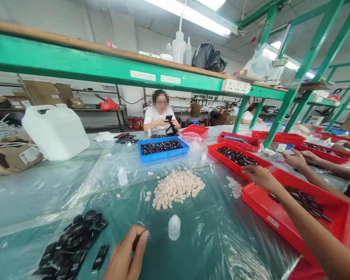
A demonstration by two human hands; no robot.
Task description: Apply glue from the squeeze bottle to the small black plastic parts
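Observation:
My left hand (128, 252) is low in the middle of the view, thumb and forefinger pressed together; whatever they may hold is too small to make out. Left of it lies a pile of black glossy plastic pieces (72, 241), with one single piece (100, 258) apart. A small white translucent bottle (174, 227) stands to its right. My right hand (259, 177) reaches over the near end of a red tray (239, 171) of dark pieces, fingers pinched, contents hidden. Between the hands and beyond them is a heap of small cream-coloured blocks (177, 186).
A larger red tray (256, 198) sits under my right forearm. Small white bits (235, 187) lie beside it. A blue tray (163, 155), small bottle (122, 177) and white jug (55, 132) stand farther back. A co-worker's hands (297, 159) are at right; another person (161, 112) sits opposite.

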